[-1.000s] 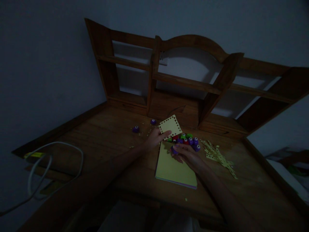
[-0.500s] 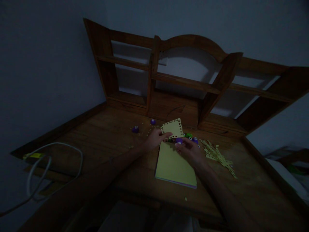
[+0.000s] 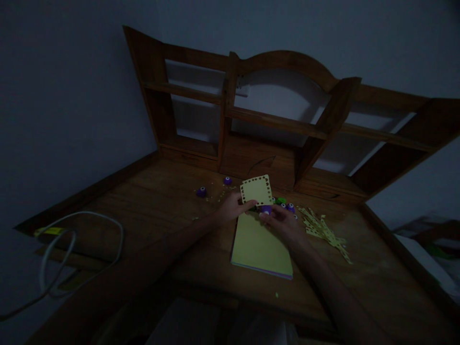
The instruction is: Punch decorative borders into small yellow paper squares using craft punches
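My left hand [image 3: 232, 207] pinches a pale yellow paper card [image 3: 257, 190] with small shapes punched along its edges. A second paper edge peeks out at the card's upper left. Just below the card, my right hand [image 3: 282, 221] is closed on a purple craft punch [image 3: 266, 210]. A stack of yellow paper [image 3: 261, 244] lies on the desk beneath both hands. Several more punches stand behind the right hand, among them a green one [image 3: 281, 201] and a purple one [image 3: 290, 208]. Dim light hides finer detail.
Punched yellow paper strips [image 3: 325, 231] lie in a heap to the right. Two purple punches, one nearer [image 3: 201, 192] and one farther [image 3: 227, 180], sit at left among paper bits. A wooden shelf unit [image 3: 273, 122] rises behind. A white cable [image 3: 120, 230] loops at far left.
The card has tilted slightly in my left hand, and a second paper edge now shows behind it. My right hand keeps the purple punch in almost the same place.
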The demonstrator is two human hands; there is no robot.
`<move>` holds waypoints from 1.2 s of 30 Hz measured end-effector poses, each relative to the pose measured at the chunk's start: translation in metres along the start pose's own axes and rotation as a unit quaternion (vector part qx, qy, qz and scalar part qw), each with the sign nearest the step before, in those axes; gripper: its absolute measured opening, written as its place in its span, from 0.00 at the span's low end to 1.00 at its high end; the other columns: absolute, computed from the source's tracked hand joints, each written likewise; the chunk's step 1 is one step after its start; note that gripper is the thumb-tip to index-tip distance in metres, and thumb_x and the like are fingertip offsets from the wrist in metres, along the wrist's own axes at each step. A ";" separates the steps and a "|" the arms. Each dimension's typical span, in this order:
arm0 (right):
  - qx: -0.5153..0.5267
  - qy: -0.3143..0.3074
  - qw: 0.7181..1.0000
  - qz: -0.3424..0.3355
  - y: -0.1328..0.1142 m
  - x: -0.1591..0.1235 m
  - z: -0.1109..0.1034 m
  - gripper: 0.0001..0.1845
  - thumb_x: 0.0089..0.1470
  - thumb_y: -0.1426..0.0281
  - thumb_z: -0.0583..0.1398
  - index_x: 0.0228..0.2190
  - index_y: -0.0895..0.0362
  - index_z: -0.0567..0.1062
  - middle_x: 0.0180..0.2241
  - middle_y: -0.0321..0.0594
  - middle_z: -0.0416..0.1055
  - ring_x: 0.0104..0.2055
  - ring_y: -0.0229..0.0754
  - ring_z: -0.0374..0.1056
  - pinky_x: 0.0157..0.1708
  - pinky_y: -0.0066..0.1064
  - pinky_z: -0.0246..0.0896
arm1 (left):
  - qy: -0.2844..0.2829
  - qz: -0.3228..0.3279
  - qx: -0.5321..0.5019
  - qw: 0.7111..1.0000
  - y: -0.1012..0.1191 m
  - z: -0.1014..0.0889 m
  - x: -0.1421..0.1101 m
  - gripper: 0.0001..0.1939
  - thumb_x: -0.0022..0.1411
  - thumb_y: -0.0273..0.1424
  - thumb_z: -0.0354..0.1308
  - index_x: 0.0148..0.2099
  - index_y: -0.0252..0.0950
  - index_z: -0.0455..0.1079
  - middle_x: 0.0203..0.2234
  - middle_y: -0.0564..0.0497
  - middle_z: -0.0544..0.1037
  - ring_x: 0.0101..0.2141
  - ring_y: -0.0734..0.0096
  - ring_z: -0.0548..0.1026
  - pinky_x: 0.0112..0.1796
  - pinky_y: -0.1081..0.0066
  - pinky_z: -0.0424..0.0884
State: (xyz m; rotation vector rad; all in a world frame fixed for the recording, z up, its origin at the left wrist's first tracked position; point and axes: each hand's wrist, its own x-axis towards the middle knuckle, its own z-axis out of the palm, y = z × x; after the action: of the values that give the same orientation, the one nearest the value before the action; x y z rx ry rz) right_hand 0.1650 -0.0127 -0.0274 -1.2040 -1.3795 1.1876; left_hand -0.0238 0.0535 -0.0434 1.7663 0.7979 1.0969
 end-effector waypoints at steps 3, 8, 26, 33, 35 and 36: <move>-0.009 -0.001 1.000 0.011 0.000 0.000 0.000 0.22 0.42 0.59 0.68 0.39 0.56 0.75 0.27 0.36 0.72 0.25 0.36 0.64 0.24 0.27 0.54 | 0.000 0.011 0.004 1.000 0.005 -0.001 0.000 0.19 0.58 0.41 0.58 0.44 0.29 0.73 0.39 0.42 0.79 0.38 0.63 0.76 0.38 0.68 0.72; -0.016 -0.004 1.000 0.009 0.000 0.000 -0.001 0.20 0.42 0.58 0.67 0.37 0.55 0.75 0.26 0.35 0.71 0.24 0.35 0.63 0.23 0.27 0.53 | -0.004 0.031 0.001 1.000 0.006 0.000 -0.001 0.19 0.59 0.40 0.58 0.45 0.30 0.73 0.40 0.42 0.79 0.41 0.62 0.76 0.42 0.64 0.72; -0.011 -0.002 1.000 -0.002 0.005 0.002 -0.006 0.17 0.47 0.56 0.64 0.26 0.58 0.76 0.21 0.37 0.68 0.22 0.35 0.59 0.22 0.29 0.48 | -0.066 0.015 0.013 0.998 0.011 0.003 -0.005 0.14 0.59 0.35 0.57 0.38 0.27 0.73 0.32 0.45 0.78 0.28 0.73 0.73 0.30 0.75 0.69; 0.076 -0.023 0.997 0.014 0.011 0.004 -0.006 0.13 0.50 0.60 0.64 0.30 0.58 0.78 0.26 0.39 0.71 0.24 0.35 0.61 0.25 0.30 0.50 | -0.106 0.009 -0.016 0.994 0.009 0.001 -0.006 0.16 0.59 0.38 0.56 0.39 0.28 0.72 0.32 0.46 0.77 0.29 0.73 0.72 0.30 0.76 0.68; 0.086 -0.026 0.996 0.011 0.012 0.004 -0.006 0.12 0.51 0.61 0.64 0.29 0.58 0.78 0.26 0.39 0.72 0.24 0.35 0.61 0.24 0.30 0.50 | -0.113 0.006 -0.017 0.993 0.004 0.001 -0.005 0.16 0.60 0.39 0.56 0.39 0.28 0.71 0.30 0.47 0.76 0.28 0.74 0.71 0.28 0.76 0.67; 0.088 -0.027 0.996 0.009 0.012 0.004 -0.006 0.12 0.51 0.61 0.63 0.29 0.58 0.78 0.26 0.39 0.72 0.24 0.35 0.61 0.24 0.30 0.50 | -0.116 0.004 -0.017 0.993 0.002 0.000 -0.005 0.17 0.60 0.40 0.56 0.38 0.28 0.71 0.30 0.47 0.76 0.27 0.75 0.71 0.28 0.77 0.67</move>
State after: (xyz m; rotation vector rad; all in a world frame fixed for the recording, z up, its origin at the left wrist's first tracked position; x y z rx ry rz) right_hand 0.1714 -0.0073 -0.0384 -1.0682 -1.2771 1.3339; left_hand -0.0255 0.0483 -0.0433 1.8303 0.6262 0.8841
